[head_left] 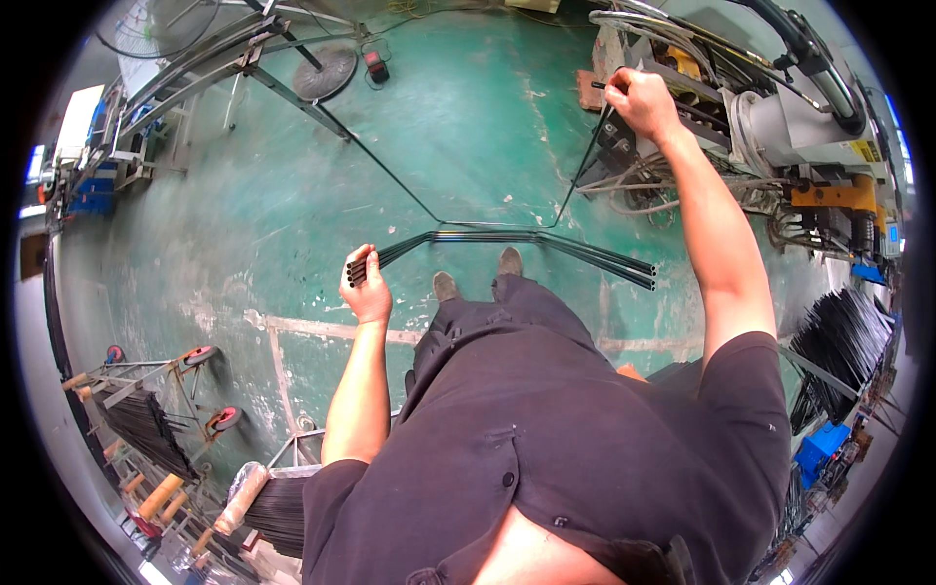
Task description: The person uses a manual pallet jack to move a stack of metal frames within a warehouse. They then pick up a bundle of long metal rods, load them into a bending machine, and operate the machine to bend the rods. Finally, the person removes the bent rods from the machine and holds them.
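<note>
My left hand (368, 291) is closed round a bundle of several thin black bent tubes (486, 236), whose open ends show at the fist. The bundle runs across in front of my shoes, and its far ends (639, 278) reach out to the right with nothing gripping them. Raised at the upper right, my right hand (645, 105) is closed on one end of a single black bent tube (577, 174). That tube drops from the fist, bends, passes just beyond the bundle, and angles up toward the far left.
At the right stands a machine (780, 127) with hoses and cables. A metal frame (249, 63), a round base plate (324, 73) and a red foot pedal (376, 66) are far left. Black tubes lie on a wheeled cart (146, 370) at lower left and in a stack (838, 346) at right.
</note>
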`<state>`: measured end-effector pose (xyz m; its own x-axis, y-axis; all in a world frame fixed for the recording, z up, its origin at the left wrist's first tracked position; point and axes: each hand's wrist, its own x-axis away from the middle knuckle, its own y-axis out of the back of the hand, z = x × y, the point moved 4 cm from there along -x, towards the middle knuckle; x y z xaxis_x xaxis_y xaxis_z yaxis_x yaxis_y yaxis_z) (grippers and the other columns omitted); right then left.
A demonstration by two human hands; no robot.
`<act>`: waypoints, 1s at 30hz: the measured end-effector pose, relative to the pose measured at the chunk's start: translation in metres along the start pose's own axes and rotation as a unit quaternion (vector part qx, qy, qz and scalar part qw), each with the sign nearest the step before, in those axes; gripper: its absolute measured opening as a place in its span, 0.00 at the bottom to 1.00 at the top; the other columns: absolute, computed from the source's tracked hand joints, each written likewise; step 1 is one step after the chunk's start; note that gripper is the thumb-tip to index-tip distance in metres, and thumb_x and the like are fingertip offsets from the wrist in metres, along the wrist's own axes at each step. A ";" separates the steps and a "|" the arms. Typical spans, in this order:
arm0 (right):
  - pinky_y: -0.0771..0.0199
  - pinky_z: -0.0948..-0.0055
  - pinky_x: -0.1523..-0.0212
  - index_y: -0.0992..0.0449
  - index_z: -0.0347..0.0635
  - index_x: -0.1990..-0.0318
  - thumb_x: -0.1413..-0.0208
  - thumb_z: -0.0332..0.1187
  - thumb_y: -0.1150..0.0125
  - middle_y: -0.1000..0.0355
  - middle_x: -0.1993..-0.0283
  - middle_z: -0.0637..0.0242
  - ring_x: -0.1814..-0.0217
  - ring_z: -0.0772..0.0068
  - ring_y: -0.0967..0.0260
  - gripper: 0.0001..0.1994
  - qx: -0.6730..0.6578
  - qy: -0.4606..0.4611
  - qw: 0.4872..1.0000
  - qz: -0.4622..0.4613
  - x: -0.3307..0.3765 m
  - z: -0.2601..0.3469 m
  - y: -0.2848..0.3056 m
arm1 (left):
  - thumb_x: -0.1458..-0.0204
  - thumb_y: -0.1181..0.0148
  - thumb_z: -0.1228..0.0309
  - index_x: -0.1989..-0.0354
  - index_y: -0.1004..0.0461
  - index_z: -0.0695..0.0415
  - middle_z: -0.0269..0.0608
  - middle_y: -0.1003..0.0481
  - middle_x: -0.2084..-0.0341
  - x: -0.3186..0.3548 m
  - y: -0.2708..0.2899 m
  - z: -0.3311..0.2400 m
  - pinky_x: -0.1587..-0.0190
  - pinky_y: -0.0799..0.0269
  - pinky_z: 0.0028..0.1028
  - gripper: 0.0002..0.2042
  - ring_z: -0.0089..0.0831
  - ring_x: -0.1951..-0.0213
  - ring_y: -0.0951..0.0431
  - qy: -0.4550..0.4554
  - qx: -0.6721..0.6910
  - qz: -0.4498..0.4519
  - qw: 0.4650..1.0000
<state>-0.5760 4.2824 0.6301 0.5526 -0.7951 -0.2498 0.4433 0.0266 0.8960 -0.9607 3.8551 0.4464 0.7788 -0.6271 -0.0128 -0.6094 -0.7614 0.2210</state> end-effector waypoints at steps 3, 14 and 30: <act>0.17 0.58 0.55 0.15 0.36 0.62 0.43 0.39 0.35 0.17 0.64 0.47 0.60 0.47 0.16 0.14 0.024 -0.002 1.000 -0.009 -0.028 0.004 0.011 | 0.33 0.37 0.79 0.48 0.20 0.65 0.44 0.15 0.54 0.007 0.000 0.003 0.43 0.22 0.28 0.08 0.28 0.51 0.16 -0.001 0.005 -0.005 1.000; 0.17 0.56 0.51 0.14 0.38 0.61 0.44 0.43 0.35 0.17 0.62 0.48 0.58 0.47 0.17 0.16 0.082 0.036 0.993 -0.072 -0.086 0.019 0.041 | 0.34 0.38 0.80 0.49 0.20 0.65 0.44 0.16 0.54 0.027 -0.004 -0.001 0.43 0.22 0.29 0.08 0.28 0.51 0.16 -0.005 0.010 -0.027 1.000; 0.16 0.58 0.57 0.14 0.39 0.62 0.41 0.44 0.30 0.17 0.66 0.51 0.62 0.51 0.15 0.15 0.018 0.011 0.996 -0.087 -0.062 0.052 -0.008 | 0.35 0.36 0.80 0.52 0.19 0.64 0.40 0.15 0.57 0.033 -0.005 0.010 0.45 0.21 0.28 0.06 0.26 0.53 0.16 -0.023 -0.036 -0.029 0.999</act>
<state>-0.6507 4.3005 0.6572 0.4856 -0.7724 -0.4095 0.5082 -0.1317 0.8511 -0.9334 3.8367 0.4352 0.8038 -0.5904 -0.0723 -0.5500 -0.7840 0.2877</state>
